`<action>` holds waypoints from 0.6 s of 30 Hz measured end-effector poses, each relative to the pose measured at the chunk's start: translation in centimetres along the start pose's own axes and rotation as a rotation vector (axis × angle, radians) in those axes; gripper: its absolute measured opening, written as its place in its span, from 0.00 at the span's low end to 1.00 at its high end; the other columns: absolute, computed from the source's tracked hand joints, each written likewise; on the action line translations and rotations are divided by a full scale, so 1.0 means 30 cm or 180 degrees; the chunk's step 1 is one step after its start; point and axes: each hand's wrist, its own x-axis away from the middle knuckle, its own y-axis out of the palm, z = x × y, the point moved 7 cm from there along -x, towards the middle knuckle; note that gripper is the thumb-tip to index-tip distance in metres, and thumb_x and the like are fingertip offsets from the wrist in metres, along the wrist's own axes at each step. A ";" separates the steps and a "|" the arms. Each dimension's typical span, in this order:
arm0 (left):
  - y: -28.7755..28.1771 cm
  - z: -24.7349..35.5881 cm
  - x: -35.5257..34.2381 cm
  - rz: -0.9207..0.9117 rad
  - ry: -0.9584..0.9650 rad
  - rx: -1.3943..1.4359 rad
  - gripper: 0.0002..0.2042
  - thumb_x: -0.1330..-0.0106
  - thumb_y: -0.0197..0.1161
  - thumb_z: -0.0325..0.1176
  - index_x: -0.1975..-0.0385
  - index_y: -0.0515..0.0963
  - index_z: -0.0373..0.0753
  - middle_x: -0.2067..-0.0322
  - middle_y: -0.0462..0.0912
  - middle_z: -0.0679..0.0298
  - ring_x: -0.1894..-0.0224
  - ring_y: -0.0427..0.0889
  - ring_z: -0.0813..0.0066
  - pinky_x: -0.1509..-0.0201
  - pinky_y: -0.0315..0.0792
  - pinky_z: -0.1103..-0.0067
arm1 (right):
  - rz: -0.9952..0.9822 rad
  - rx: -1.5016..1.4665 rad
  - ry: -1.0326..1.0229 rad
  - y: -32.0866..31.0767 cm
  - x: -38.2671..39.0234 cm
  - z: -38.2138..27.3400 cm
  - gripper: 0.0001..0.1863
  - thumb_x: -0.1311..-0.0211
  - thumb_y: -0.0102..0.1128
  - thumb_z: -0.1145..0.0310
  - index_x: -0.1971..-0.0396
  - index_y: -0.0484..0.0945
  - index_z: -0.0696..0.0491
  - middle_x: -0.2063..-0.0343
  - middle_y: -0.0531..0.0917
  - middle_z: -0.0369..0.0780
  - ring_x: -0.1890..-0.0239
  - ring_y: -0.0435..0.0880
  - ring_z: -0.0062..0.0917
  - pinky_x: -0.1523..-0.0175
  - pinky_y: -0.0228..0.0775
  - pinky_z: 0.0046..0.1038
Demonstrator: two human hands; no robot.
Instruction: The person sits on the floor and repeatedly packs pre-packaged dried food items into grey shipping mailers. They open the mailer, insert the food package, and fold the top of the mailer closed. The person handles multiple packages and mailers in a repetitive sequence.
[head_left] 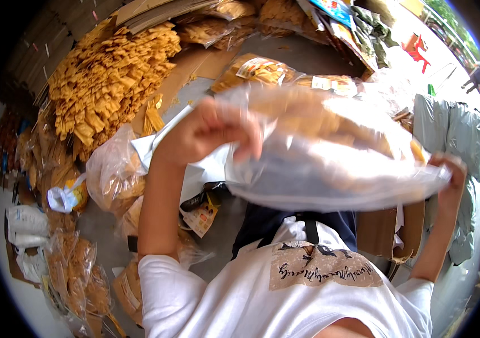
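A large clear plastic bag [330,158] with flat yellow-brown pieces inside is held up in front of my chest, blurred by motion. My left hand [214,132] is closed at the bag's left end, its fingers curled and smeared against the plastic. At the opposite end, my right hand [449,169] grips the bag's corner, the fingers wrapped over its edge. The brown contents lie mostly along the bag's far side, while the side nearer me looks like loose, see-through film.
A tall heap of yellow-brown strips [113,79] rises at the far left. Filled clear bags [260,70] lie beyond my hands. Grey plastic-wrapped bundles [448,127] stand at the right, near an open cardboard box [378,234]. More bagged goods [71,259] crowd the left.
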 end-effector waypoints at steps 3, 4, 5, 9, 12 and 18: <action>0.166 -0.216 0.266 -0.0503 -0.1372 0.0441 0.08 0.40 0.52 0.18 0.70 0.80 0.30 0.78 0.79 0.64 0.76 0.75 0.78 0.70 0.70 0.82 | -0.2333 0.0032 0.1732 0.340 0.153 -0.112 0.12 0.64 0.58 0.82 0.75 0.84 0.56 0.79 0.82 0.43 0.77 0.82 0.34 0.65 0.73 0.24; 0.217 -0.297 0.357 -0.0504 -0.1766 0.0257 0.07 0.39 0.53 0.21 0.70 0.80 0.30 0.77 0.81 0.63 0.74 0.77 0.76 0.68 0.71 0.80 | -0.2807 0.0118 0.1404 0.406 0.206 -0.138 0.16 0.67 0.59 0.85 0.72 0.84 0.55 0.78 0.82 0.45 0.74 0.82 0.37 0.64 0.75 0.30; 0.253 -0.384 0.441 -0.0519 -0.2150 0.0083 0.08 0.39 0.54 0.23 0.71 0.81 0.30 0.75 0.83 0.61 0.73 0.79 0.75 0.66 0.72 0.79 | -0.3401 0.0184 0.1417 0.471 0.257 -0.153 0.13 0.58 0.62 0.81 0.68 0.83 0.55 0.75 0.83 0.45 0.71 0.83 0.38 0.64 0.75 0.33; 0.164 -0.701 0.757 0.0005 -0.3382 0.0283 0.15 0.37 0.56 0.27 0.51 0.76 0.29 0.66 0.85 0.57 0.68 0.81 0.78 0.60 0.76 0.81 | -0.4212 0.0094 0.1696 0.588 0.489 -0.096 0.10 0.41 0.60 0.67 0.63 0.82 0.56 0.70 0.83 0.47 0.67 0.82 0.41 0.61 0.74 0.34; -0.126 -0.891 1.048 0.2527 -0.2912 -0.1810 0.13 0.38 0.52 0.25 0.57 0.78 0.29 0.67 0.84 0.56 0.65 0.83 0.70 0.60 0.75 0.77 | -0.4463 -0.0084 0.1783 0.608 0.495 -0.092 0.11 0.39 0.58 0.65 0.64 0.81 0.57 0.71 0.83 0.47 0.66 0.81 0.42 0.60 0.73 0.36; -0.179 -1.128 1.073 0.2850 -0.2891 -0.2901 0.11 0.43 0.59 0.29 0.62 0.81 0.36 0.63 0.82 0.51 0.57 0.79 0.51 0.53 0.73 0.66 | -0.4323 -0.0401 0.1969 0.626 0.528 -0.064 0.12 0.38 0.57 0.64 0.66 0.80 0.59 0.73 0.81 0.50 0.67 0.80 0.44 0.63 0.72 0.37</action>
